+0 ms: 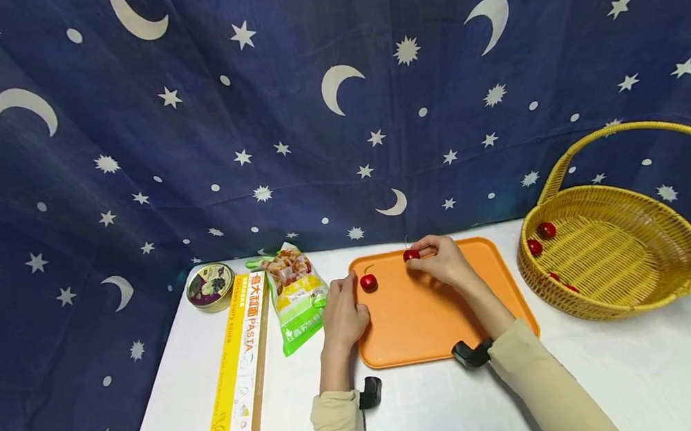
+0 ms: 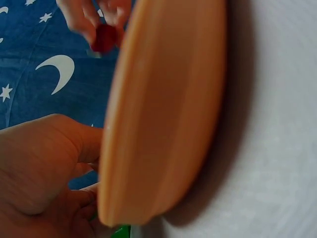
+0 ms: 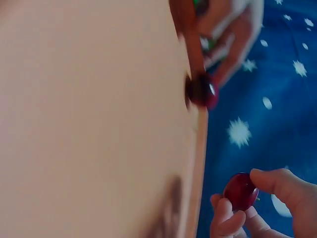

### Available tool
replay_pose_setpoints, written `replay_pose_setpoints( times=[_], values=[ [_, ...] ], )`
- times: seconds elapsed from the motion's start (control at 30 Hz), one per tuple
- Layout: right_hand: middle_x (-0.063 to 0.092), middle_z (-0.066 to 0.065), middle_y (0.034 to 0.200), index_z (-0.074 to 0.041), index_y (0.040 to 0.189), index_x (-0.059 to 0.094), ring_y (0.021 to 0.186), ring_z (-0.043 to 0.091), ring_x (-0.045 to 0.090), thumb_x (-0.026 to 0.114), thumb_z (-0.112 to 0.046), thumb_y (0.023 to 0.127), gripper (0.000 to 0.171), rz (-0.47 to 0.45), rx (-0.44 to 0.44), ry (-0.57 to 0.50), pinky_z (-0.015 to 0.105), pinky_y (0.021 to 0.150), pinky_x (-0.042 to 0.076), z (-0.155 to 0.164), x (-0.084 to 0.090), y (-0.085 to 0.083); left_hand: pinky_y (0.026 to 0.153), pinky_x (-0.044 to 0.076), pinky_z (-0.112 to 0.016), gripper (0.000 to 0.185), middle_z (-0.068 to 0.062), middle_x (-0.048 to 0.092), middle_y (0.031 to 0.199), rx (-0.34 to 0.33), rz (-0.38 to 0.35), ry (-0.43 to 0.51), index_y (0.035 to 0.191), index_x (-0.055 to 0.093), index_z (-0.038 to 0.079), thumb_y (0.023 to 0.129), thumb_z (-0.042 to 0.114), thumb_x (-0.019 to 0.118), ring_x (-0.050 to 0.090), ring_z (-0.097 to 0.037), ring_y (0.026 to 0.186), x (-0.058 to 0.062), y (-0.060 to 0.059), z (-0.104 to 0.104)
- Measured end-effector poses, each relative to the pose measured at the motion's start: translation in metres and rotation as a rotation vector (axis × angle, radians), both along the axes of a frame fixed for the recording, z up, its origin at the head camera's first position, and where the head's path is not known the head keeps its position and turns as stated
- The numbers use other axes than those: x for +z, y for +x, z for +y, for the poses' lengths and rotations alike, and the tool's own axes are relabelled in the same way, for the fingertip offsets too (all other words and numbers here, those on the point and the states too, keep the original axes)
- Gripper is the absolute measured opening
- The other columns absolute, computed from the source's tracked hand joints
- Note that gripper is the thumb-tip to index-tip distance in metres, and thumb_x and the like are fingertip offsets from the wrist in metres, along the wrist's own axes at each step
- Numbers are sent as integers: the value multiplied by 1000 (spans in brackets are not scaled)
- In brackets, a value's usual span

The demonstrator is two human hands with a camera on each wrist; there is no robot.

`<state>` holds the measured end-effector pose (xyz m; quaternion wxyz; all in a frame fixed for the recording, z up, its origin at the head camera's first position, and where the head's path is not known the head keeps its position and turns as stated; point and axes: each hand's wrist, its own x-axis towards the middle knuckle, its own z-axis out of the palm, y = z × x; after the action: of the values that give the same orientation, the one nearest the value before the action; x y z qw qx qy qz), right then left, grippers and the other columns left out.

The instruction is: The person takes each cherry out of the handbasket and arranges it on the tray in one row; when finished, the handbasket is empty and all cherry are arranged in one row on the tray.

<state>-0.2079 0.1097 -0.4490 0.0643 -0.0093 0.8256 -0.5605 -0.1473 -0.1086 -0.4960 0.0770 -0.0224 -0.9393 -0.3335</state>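
centrally, the right hand [image 1: 444, 261] is pinching a small red cherry [image 1: 410, 255] over the flat orange plastic tray [image 1: 431, 325]; the left hand [image 1: 342, 313] is resting relaxed at the tray's left rim.

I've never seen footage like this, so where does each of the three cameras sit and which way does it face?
Head: looks down at the orange tray, both hands, sleeves.
Left wrist: low beside the tray rim; left hand shows.
Right wrist: across the tray at right fingers pinching a cherry.
Shared: tray and that cherry.
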Motion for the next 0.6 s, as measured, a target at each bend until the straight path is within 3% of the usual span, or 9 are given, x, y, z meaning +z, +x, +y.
replay_pose_setpoints(
  times=[0.2,0.6],
  values=[
    [68,19,93,8,106,67,67,27,65,77,-7,80,32,-66,26,5,32,53,54,-31,-18,0,92,46,-44,62,-17,53,121,0,-13,-10,142,51,4,81,0,62,54,-32,107,-2,-1,-1],
    [66,13,79,10,100,67,61,17,60,75,-6,80,27,-109,99,46,25,57,51,-51,-19,1,92,47,-45,62,-17,54,120,0,-9,-15,141,51,4,81,0,63,55,-32,109,-2,-2,0]
  ],
)
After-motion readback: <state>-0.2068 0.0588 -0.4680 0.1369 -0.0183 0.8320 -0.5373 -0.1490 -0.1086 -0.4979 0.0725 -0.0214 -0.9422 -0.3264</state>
